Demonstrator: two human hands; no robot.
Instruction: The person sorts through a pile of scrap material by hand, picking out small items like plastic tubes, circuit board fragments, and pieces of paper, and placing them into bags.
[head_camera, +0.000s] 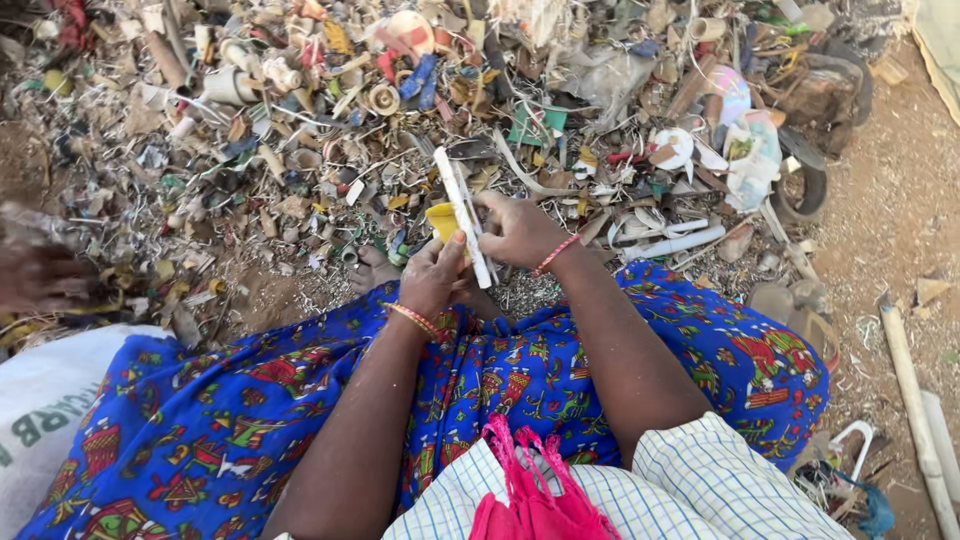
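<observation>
1. While the person sits cross-legged in a blue patterned skirt (560, 370), the left hand (432, 278) clasps a yellow plastic scrap (442, 220).
2. Just above the lap, the right hand (520, 232) grips a white plastic strip (462, 215) touching that scrap.
3. Beyond lies a heap of plastic waste (420, 90), with a dusty tyre (805, 190) at its right edge.

Bare brown dirt ground (900, 200) carries everything. Across its far half spreads a dense heap of mixed plastic scrap (330, 130): broken white tubes, coloured caps, strips and chips. Toward the far right corner a worn black rubber tyre (805, 190) lies at the heap's edge. Along the right edge rest two long pale plastic pipes (915, 400), side by side. At the near left corner sits a white woven sack (45, 410)
</observation>
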